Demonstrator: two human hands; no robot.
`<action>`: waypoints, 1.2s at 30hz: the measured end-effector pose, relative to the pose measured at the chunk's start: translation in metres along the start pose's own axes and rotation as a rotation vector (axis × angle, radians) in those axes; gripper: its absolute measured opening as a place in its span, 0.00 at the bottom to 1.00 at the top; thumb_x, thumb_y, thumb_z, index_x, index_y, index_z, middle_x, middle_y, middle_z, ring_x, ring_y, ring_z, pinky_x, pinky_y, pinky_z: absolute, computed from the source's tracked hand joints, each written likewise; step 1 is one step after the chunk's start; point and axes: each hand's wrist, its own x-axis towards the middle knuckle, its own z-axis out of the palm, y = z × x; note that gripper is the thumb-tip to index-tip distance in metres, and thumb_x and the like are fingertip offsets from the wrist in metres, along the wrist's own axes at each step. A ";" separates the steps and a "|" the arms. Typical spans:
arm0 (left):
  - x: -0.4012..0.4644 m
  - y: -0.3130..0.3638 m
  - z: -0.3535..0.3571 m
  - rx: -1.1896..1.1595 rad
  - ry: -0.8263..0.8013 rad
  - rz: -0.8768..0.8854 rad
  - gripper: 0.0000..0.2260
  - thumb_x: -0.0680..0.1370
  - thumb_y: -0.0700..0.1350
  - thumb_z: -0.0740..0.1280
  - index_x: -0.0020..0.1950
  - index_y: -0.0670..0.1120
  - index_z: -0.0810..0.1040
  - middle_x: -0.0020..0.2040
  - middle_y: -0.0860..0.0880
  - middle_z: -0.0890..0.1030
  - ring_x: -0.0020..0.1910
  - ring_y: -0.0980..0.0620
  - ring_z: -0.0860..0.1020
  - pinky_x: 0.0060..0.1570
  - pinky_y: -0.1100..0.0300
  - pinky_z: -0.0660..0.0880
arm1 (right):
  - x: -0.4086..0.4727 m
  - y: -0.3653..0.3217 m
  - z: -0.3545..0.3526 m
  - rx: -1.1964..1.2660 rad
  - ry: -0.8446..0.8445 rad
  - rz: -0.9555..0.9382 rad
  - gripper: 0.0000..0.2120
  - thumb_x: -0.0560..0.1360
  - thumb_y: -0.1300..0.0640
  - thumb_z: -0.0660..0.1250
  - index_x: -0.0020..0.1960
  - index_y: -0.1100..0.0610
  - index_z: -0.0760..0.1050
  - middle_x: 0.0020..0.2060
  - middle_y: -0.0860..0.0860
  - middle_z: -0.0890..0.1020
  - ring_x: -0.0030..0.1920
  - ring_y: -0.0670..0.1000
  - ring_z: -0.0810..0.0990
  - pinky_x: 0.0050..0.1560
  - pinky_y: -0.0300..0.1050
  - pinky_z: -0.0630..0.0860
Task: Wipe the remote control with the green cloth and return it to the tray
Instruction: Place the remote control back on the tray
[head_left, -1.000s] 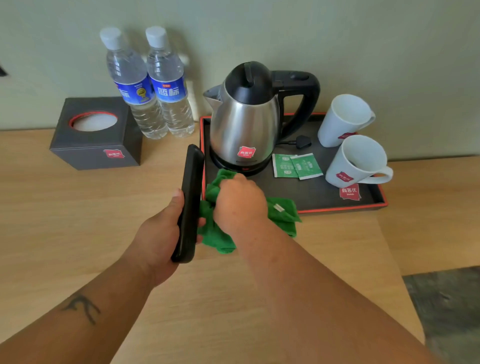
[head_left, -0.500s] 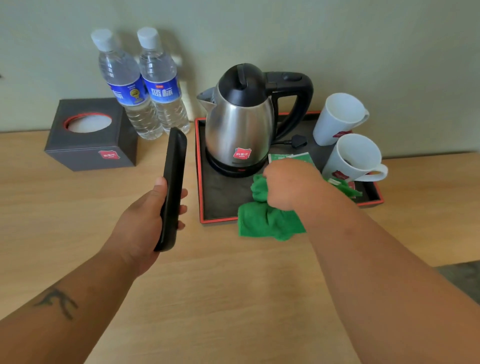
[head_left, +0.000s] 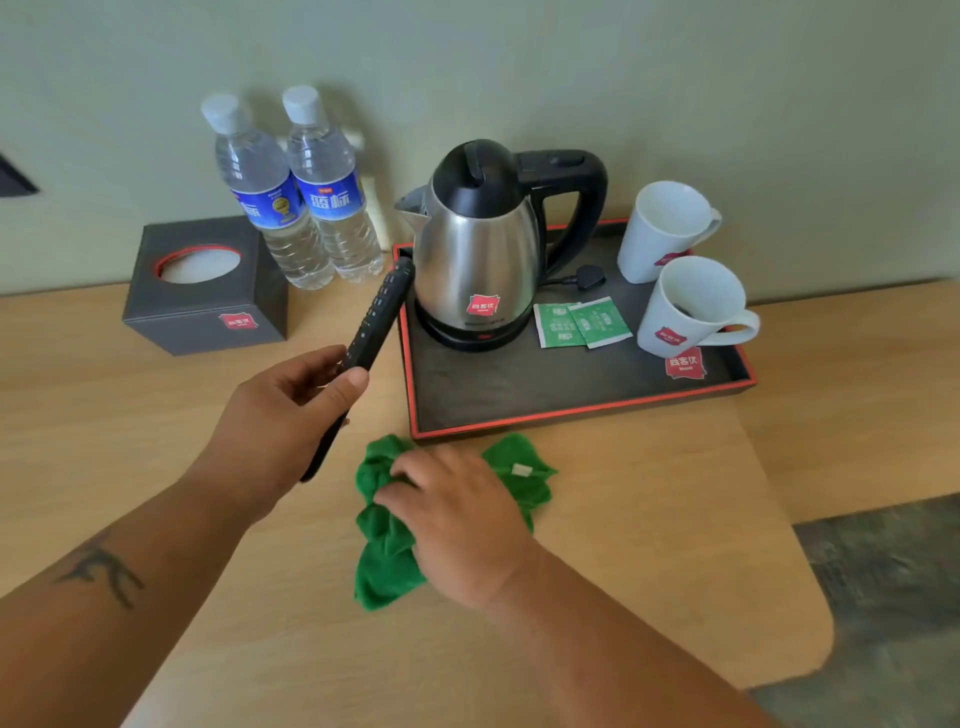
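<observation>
My left hand (head_left: 280, 415) grips a long black remote control (head_left: 375, 322), held tilted above the wooden table with its buttons now facing right and its far end near the tray's left rim. The crumpled green cloth (head_left: 387, 551) lies on the table just in front of the black, red-edged tray (head_left: 519, 395). My right hand (head_left: 457, 519) rests on top of the cloth with fingers spread over it, pressing it onto the table.
On the tray stand a steel kettle (head_left: 478, 260), two white mugs (head_left: 691, 306), and green tea sachets (head_left: 582, 322). Two water bottles (head_left: 296, 192) and a dark tissue box (head_left: 202, 291) sit at the back left. The table's rounded corner (head_left: 810, 623) drops off at right.
My right hand brought the green cloth off the tray and down onto the table in front of it. My left hand turned the remote so its buttons show.
</observation>
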 end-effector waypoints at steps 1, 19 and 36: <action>0.000 0.000 0.001 0.014 0.001 0.010 0.22 0.72 0.49 0.74 0.66 0.51 0.79 0.46 0.55 0.86 0.41 0.59 0.83 0.45 0.68 0.79 | -0.003 -0.002 0.007 0.012 -0.036 -0.004 0.17 0.71 0.59 0.62 0.57 0.54 0.80 0.52 0.52 0.78 0.49 0.58 0.75 0.48 0.56 0.73; 0.049 0.009 0.043 0.773 -0.344 0.379 0.27 0.70 0.49 0.75 0.69 0.59 0.76 0.49 0.60 0.82 0.36 0.69 0.75 0.37 0.78 0.66 | -0.027 0.031 0.025 0.071 -0.040 0.093 0.23 0.69 0.43 0.66 0.60 0.52 0.76 0.50 0.51 0.77 0.50 0.56 0.75 0.53 0.54 0.73; 0.083 0.005 0.088 0.888 -0.514 0.565 0.30 0.70 0.56 0.74 0.71 0.58 0.73 0.66 0.57 0.80 0.64 0.55 0.77 0.63 0.60 0.72 | -0.027 0.031 0.029 -0.003 0.011 0.089 0.22 0.68 0.43 0.66 0.59 0.53 0.77 0.48 0.52 0.77 0.49 0.57 0.74 0.59 0.54 0.67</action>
